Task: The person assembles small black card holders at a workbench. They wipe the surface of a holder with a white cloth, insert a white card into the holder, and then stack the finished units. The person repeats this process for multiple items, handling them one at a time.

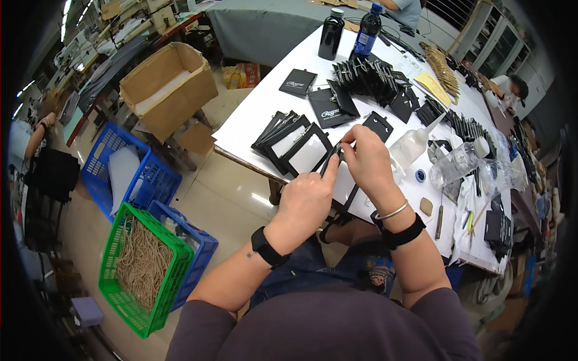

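Observation:
Over the near edge of the white table, my left hand (306, 201) and my right hand (368, 159) meet on a black badge holder (329, 163), seen nearly edge-on. My left fingers grip its lower side; my right thumb and fingertips pinch its top, hiding most of it. Just left of it, black badge holders with white windows (307, 153) and metal clips lie overlapped. Farther back are a closed black holder with white print (330, 115) and a dense pile of similar holders (367, 81). Beside my right hand stands a white glue bottle with a long nozzle (410, 147).
Right of my arm are a clear plastic bottle (460, 162), a small blue-rimmed roll (420, 175) and a thin tool (439, 221). Two dark bottles (331, 36) stand at the back. On the floor at left are a green crate of cords (174, 240), blue crates (99, 159) and a cardboard box (192, 90).

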{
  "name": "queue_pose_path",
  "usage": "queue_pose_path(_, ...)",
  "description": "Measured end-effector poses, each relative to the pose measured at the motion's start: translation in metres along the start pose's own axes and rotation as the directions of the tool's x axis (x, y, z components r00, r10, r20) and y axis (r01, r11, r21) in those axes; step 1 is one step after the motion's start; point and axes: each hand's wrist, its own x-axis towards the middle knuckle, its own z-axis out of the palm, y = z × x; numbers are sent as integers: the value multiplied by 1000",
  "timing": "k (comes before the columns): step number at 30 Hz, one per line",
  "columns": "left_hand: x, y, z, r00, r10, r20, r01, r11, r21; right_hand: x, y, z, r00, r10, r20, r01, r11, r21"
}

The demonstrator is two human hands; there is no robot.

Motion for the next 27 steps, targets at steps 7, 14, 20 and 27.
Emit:
queue_pose_path(7, -2, -10, 5, 998, -6, -67, 4, 1000, -30, 17, 12, -7, 947, 231, 221, -275, 941, 196)
queue_pose_path(14, 17, -6, -24, 967, -79, -242, 20, 972, -236, 36, -21, -26, 997, 69, -18, -60, 947, 316)
queue_pose_path(20, -2, 14, 7, 984, -156, -82, 110, 907, -407, 25, 22, -20, 852, 295, 433, -264, 955, -131)
queue_pose_path(27, -16, -38, -3, 889, -341, -307, 304, 939, -162, 20, 15, 11, 955, 142, 259, -104, 982, -157)
